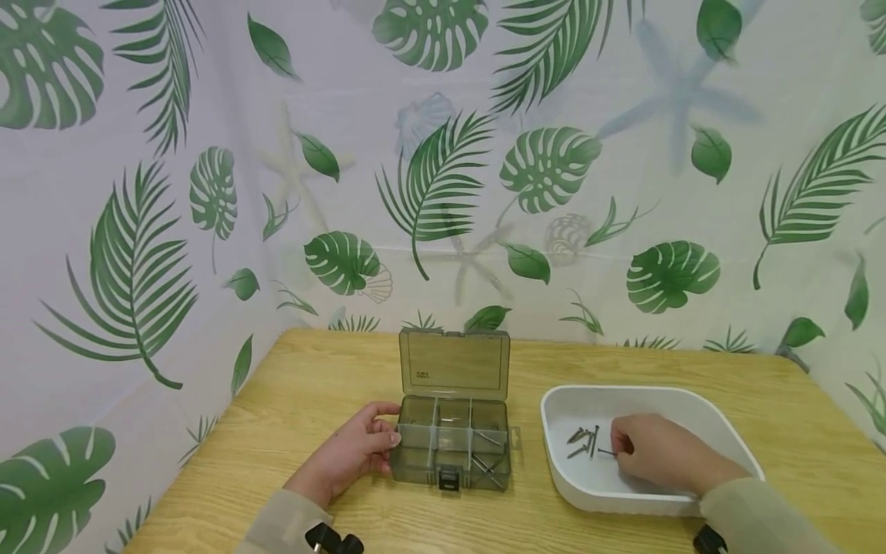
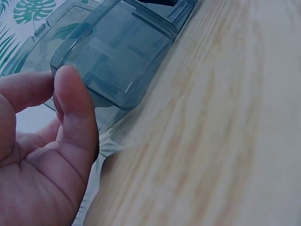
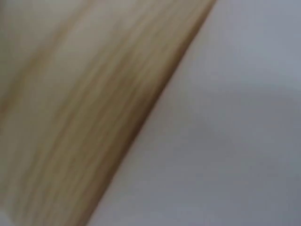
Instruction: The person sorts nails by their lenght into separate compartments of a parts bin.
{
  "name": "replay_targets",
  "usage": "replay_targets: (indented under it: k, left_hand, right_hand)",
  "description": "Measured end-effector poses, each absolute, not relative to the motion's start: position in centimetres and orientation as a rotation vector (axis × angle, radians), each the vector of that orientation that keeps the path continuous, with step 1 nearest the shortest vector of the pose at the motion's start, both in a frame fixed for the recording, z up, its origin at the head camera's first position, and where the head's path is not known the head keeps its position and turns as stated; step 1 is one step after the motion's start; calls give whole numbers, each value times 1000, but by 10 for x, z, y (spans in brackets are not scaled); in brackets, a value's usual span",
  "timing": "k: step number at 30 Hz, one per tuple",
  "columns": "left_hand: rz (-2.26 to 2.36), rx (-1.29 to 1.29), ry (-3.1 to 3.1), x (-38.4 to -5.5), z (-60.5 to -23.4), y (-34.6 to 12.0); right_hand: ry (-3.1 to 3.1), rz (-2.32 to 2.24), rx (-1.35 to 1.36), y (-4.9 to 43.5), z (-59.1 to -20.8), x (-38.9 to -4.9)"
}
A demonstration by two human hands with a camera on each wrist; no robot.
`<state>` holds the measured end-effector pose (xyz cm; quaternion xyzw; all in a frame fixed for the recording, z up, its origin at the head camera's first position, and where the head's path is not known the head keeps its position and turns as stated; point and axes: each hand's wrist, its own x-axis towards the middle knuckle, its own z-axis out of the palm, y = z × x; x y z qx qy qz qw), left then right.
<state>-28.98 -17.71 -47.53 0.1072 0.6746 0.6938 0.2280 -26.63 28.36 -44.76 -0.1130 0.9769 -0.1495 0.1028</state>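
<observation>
A translucent grey compartment box (image 1: 450,454) stands on the table with its lid (image 1: 454,363) raised. Several screws (image 1: 488,471) lie in its right-hand compartments. My left hand (image 1: 353,454) holds the box's left side between thumb and fingers; in the left wrist view, the thumb (image 2: 75,101) is at the box's corner. Inside a white tray (image 1: 567,486), my right hand (image 1: 664,452) has curled fingers and pinches a thin screw (image 1: 605,452), whose end sticks out to the left. Several loose screws (image 1: 584,442) lie beside it. The right wrist view shows no hand.
The wooden table (image 1: 332,369) runs back to a leaf-printed sheet (image 1: 443,192) hanging behind and at the left. A latch (image 1: 449,478) sits on the box's front. The tray's raised rim surrounds the right hand's work.
</observation>
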Motion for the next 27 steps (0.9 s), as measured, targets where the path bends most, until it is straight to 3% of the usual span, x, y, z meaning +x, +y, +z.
replay_targets:
  k: [15,27]
  left_hand:
    - [1905,302,1874,-290,-475,-177]
    - [1900,297,1873,-289,-475,-177]
  right_hand:
    - [2981,-649,-653,274,-424,-255]
    - [2924,-776,-785,240,-408,-252]
